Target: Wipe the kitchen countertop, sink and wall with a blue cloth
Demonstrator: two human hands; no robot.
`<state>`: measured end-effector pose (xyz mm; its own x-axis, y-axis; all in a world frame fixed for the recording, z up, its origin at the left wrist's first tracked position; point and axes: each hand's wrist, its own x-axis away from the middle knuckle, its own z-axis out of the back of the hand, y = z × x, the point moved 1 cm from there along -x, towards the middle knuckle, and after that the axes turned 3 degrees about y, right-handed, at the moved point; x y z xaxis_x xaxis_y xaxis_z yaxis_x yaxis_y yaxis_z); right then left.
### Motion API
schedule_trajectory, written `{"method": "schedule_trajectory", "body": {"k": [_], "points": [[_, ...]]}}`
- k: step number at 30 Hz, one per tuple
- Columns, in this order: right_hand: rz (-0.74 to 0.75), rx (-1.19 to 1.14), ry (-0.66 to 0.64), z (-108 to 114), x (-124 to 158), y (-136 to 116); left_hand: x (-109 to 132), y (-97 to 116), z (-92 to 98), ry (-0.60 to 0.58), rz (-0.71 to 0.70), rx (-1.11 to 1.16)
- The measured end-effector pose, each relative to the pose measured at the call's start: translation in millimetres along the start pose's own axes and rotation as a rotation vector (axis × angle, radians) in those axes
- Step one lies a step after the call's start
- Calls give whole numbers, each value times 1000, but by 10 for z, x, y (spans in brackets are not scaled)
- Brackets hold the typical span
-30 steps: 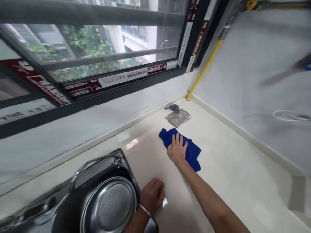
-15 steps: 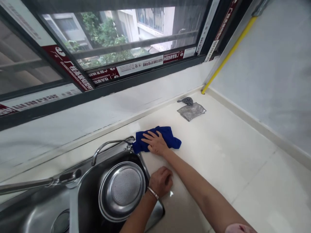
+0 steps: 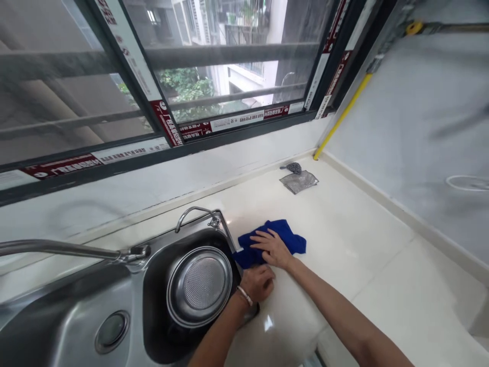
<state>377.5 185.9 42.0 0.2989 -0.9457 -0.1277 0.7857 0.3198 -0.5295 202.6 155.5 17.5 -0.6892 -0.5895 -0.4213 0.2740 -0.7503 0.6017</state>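
A blue cloth (image 3: 294, 238) lies bunched on the pale countertop, its left end reaching the right rim of the sink. My right hand (image 3: 275, 250) rests flat on top of it, fingers spread. Just nearer to me, my left hand (image 3: 259, 283), with a bracelet at the wrist, is loosely curled beside the sink's corner, close to the cloth's lower edge. Nothing shows inside its fingers. Inside the right basin of the steel sink (image 3: 133, 290) sits a round metal strainer pan (image 3: 202, 283) with a perforated bottom.
A thin curved tap (image 3: 194, 209) stands at the basin's back corner, and a larger faucet (image 3: 76, 248) extends at left. Farther back on the counter are a grey mesh cloth (image 3: 300, 182) and a dark scrubber (image 3: 293, 167). A yellow pipe (image 3: 344, 114) rises in the corner.
My right hand has drawn the blue cloth toward me along the sink's edge, away from the small tap. My left hand stays curled near the sink corner. The camera view has tilted up.
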Motion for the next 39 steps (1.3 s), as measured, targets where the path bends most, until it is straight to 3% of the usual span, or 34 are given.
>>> {"method": "schedule_trajectory", "body": {"k": [4,9,16,20,23,26,31,39], "points": [[-86,12,25,-7,491,-85,411,261,215,-105,39,70],[-135,15,42,-93,1110,-245,727,392,457,8,187,211],[-79,114,20,-206,2140,-473,838,487,503,133,244,289],[-115,193,-70,-138,2392,-613,982,546,453,169,307,333],[-129,241,-97,-107,2288,-674,1062,588,401,163,328,335],[-151,295,-83,-127,2008,-703,1082,620,363,147,336,337],[-164,345,-62,-178,1346,-645,1066,679,339,114,349,345],[-243,369,-51,-126,312,-383,1191,732,413,116,218,309]]}}
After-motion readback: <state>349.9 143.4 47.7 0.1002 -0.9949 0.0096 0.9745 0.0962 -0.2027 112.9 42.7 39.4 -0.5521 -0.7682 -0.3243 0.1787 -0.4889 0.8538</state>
